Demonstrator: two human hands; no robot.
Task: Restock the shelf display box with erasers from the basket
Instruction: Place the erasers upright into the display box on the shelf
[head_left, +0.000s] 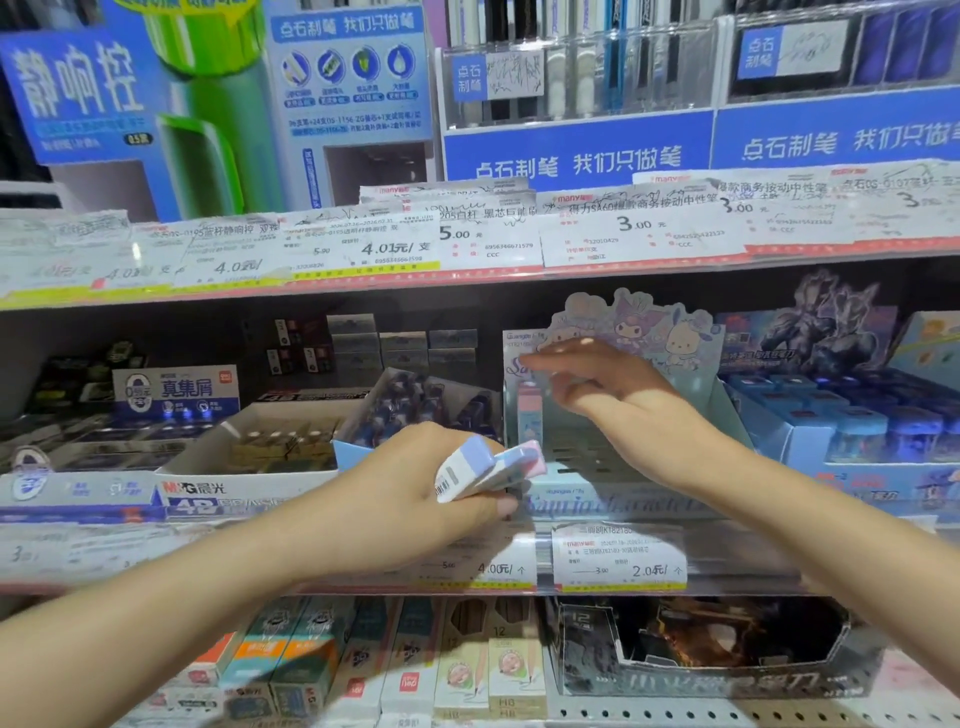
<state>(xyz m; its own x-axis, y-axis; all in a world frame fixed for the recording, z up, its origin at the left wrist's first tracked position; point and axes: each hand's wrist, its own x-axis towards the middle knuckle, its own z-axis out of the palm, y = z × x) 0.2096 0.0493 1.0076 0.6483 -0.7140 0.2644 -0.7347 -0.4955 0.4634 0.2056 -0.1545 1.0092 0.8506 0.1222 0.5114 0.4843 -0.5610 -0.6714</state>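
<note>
Gripping a small stack of erasers (488, 467), the left hand (415, 483) sits just in front of the display box (623, 499), at its front-left corner; thumb and fingers curl round the pastel blue, white and pink blocks, one showing a barcode. The right hand (608, 384) is raised over the display box with fingers spread and loosely extended toward its back-left, holding nothing, the fingertips blurred. One pink and blue eraser (530, 410) stands upright inside the display box against its left wall, just below those fingertips. Most of the slatted floor of the display box lies bare to the right of that eraser, partly hidden by the right forearm. A cartoon-character header card (639, 322) rises at the back of the display box. Left of the display box, touching or nearly so, a tilted tray of dark blue items (431, 405) crowds the left wall, and further left sits a white 4B box (249, 467). Right of the display box stands a blue carton of small blue-capped items (841, 415). Price labels (618, 558) hang on the shelf rail below the front of the display box. Above the display box the upper shelf edge (467, 270) overhangs, leaving an open gap over the header card. No basket can be seen.
</note>
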